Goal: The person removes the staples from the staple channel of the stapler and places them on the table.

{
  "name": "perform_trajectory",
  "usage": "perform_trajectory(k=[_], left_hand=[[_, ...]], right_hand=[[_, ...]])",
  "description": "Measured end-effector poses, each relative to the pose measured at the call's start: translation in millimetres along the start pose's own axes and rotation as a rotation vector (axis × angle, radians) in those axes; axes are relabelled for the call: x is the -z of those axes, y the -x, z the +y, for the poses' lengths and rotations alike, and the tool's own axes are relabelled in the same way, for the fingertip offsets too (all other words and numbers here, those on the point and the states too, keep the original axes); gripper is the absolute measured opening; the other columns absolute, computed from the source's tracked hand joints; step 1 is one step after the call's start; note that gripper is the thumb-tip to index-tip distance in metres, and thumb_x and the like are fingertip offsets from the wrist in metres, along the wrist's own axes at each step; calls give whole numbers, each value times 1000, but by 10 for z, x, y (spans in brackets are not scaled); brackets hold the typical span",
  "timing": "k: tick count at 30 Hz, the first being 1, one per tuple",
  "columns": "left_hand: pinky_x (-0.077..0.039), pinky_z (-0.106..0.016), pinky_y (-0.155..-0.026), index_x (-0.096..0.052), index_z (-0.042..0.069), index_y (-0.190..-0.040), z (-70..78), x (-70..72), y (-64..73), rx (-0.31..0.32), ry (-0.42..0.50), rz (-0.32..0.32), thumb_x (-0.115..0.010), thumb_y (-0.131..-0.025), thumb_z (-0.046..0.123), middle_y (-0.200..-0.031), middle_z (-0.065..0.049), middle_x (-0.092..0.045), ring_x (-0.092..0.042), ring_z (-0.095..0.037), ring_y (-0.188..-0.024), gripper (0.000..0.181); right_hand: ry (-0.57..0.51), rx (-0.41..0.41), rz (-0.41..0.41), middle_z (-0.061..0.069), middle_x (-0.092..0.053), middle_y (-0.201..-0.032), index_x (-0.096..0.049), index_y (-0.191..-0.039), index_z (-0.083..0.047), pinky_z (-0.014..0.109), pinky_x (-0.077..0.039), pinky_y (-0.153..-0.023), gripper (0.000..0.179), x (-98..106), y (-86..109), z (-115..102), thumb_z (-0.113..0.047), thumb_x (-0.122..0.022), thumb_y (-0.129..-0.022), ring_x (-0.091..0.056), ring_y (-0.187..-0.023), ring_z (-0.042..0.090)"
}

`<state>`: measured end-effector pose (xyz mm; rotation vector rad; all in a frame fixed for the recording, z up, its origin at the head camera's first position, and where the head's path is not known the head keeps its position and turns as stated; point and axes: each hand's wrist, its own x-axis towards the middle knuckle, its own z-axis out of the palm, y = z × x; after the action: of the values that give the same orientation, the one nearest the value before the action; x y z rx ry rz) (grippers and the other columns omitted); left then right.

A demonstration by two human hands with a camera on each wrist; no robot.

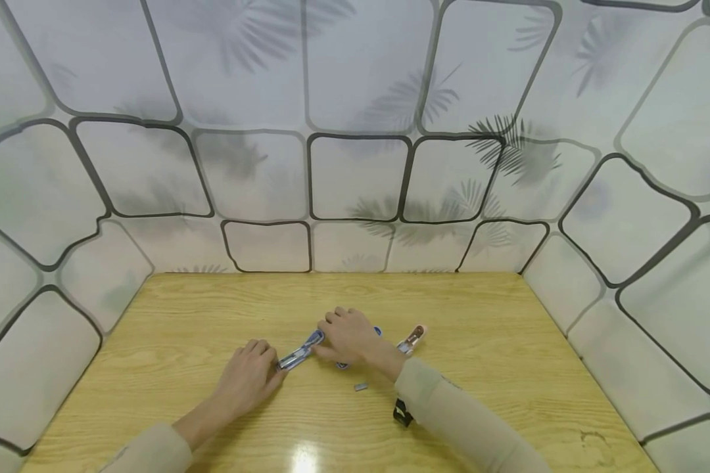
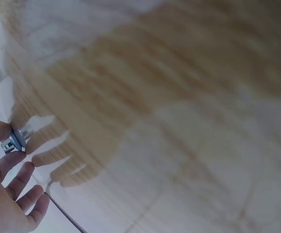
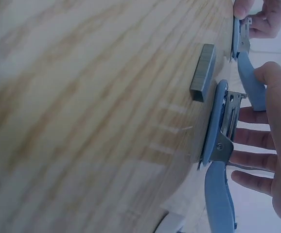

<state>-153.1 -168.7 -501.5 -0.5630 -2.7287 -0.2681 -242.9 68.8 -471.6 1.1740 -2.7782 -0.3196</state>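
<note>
A blue stapler (image 1: 296, 356) with its top swung up lies stretched between both hands over the table. My left hand (image 1: 247, 376) pinches its near end between thumb and index finger, as the left wrist view shows on the stapler (image 2: 17, 140). The right hand (image 1: 350, 336) grips the blue handle (image 3: 250, 82) at the other end, thumb on one side and fingers on the other. A second blue stapler (image 3: 219, 194), also opened out, lies beneath the right hand and is mostly hidden in the head view. Near it sits a strip of staples (image 3: 203, 73).
Beyond the right wrist lies a pinkish stapler (image 1: 415, 336), partly hidden by the arm. A black object (image 1: 402, 414), its kind unclear, pokes out beside the right sleeve. Patterned walls (image 1: 355, 246) border the wooden table (image 1: 213, 309) at the back and sides.
</note>
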Motion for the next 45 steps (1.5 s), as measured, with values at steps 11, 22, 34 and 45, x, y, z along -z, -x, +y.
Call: perform_trajectory(k=[11,22,34,45], left_hand=[[-59,-41,-81,-68,13,-85,12,-12,7,3,-4,8,-86,-85,30,-95,-6,-68,-65,-24,-91,25],[-60,-44,-84,-69,12,-87,13,7,0,26,0,-32,-86,-86,29,-98,-8,-70,-66,-27,-96,24],[-59,-41,-80,-68,11,-86,7,5,7,8,6,-16,-86,-86,28,-95,-8,-68,-64,-25,-91,25],[-58,-40,-76,-67,12,-86,3,18,6,-4,9,-2,-87,-86,27,-94,-7,-67,-64,-24,-89,25]], right_hand=[[-49,-46,-29,1,-72,-125,-67,-135,-20,36,-60,-95,59,-14,35,9,-66,-42,-106,-67,-115,19],[-418,-194,143,-1,-79,-110,-76,-119,-16,23,-59,-72,38,146,151,-58,-48,-65,-103,-73,-97,15],[-1107,-397,195,8,-78,-88,-80,-103,-10,19,-47,-51,16,243,181,-241,-25,-74,-99,-68,-66,16],[-1368,-503,175,16,-80,-84,-81,-94,-1,24,-61,-57,13,146,75,-441,-14,-76,-96,-78,-72,30]])
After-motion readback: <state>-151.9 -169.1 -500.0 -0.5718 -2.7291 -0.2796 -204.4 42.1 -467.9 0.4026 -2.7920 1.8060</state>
